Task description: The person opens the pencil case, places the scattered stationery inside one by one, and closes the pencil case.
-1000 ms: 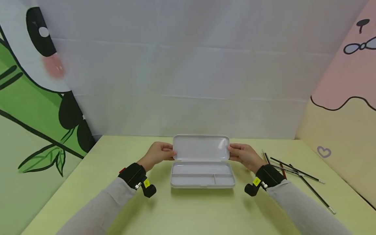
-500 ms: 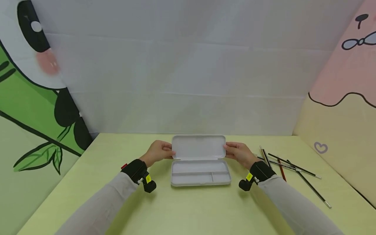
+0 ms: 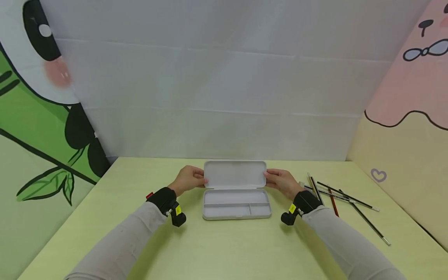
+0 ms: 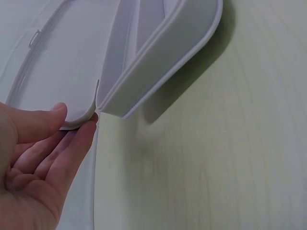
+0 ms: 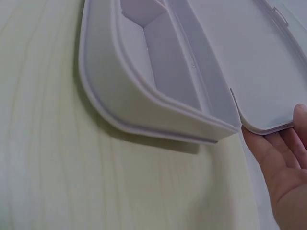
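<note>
A white pencil case (image 3: 227,210) stands open in the middle of the table, its lid (image 3: 234,175) raised at the back. Its tray has one long compartment behind and two shorter ones in front, with nothing in them. My left hand (image 3: 188,179) pinches the lid's left edge, thumb on the inner face and fingers behind, as the left wrist view shows. At the opposite edge, my right hand (image 3: 284,182) holds the lid the same way; the right wrist view shows its thumb (image 5: 301,120) over the rim. A narrow shadow lies along the tray's underside.
Several thin dark pencils (image 3: 365,217) and a reddish-brown one (image 3: 333,202) lie crossed on the pale yellow table (image 3: 224,252), right of my right wrist. A white sheet (image 3: 224,85) hangs behind the table's far edge. Painted panels (image 3: 406,163) flank both sides.
The open case has come down closer to the table, its shadow shrinking, and has shifted slightly left in view. Both hands keep their hold on the lid. The head view has shifted a little.
</note>
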{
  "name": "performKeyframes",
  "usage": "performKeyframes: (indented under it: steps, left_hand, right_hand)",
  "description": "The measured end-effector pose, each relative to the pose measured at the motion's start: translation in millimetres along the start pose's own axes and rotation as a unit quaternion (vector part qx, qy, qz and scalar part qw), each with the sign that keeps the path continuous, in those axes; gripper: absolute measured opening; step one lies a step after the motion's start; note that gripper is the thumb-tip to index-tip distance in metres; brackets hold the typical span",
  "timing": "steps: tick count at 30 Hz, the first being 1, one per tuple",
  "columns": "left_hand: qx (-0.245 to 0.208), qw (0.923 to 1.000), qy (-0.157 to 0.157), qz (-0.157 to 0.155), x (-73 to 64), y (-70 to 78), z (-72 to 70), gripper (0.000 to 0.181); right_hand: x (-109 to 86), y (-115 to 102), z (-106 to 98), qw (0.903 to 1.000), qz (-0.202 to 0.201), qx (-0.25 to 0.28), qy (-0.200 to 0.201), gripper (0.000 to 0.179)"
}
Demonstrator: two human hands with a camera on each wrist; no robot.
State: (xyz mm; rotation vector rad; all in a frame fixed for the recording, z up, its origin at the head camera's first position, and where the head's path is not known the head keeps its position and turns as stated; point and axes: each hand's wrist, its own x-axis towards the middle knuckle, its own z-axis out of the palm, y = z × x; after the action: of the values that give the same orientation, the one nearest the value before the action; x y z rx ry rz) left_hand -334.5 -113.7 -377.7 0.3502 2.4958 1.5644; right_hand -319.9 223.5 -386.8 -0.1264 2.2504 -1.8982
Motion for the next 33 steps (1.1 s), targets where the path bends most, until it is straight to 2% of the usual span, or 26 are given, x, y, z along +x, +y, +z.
performKeyframes:
  steps: [4, 11, 16, 19, 22, 26, 29, 33]
  left_hand:
    - [0.007, 1.0, 0.004, 0.001, 1.8, -4.4, 3.4, 0.035]
    - [0.064, 0.9979, -0.009, 0.006, -2.2, 0.6, 2.7, 0.03]
    - [0.081, 0.9966, -0.015, 0.002, -10.0, 4.6, -6.8, 0.029]
    - [0.084, 0.9961, -0.027, -0.002, -16.0, 2.2, -12.5, 0.029]
    - [0.085, 0.9954, -0.044, -0.006, -22.2, 2.0, -16.3, 0.029]
    - [0.095, 0.9939, -0.056, 0.0, -30.4, 7.2, -16.8, 0.028]
    - [0.123, 0.9899, -0.068, 0.015, -34.4, 11.1, -14.9, 0.026]
    - [0.173, 0.981, -0.08, 0.034, -39.7, 14.3, -12.0, 0.022]
  right_hand:
    - [1.9, 2, -2, 0.9998, -0.002, -0.016, -0.007, 0.05]
    - [-4.7, -7, -17, 0.9965, -0.008, -0.073, -0.039, 0.049]
    - [-17.6, -21, -38, 0.9878, -0.026, -0.14, -0.063, 0.047]
    - [-27.0, -30, -47, 0.9782, -0.032, -0.194, -0.067, 0.045]
    - [-35.9, -37, -52, 0.9589, -0.053, -0.271, -0.065, 0.041]
    - [-46.1, -44, -60, 0.9214, -0.101, -0.37, -0.061, 0.032]
    - [-52.0, -47, -68, 0.897, -0.124, -0.42, -0.063, 0.026]
    - [-58.8, -54, -78, 0.8697, -0.126, -0.472, -0.072, 0.024]
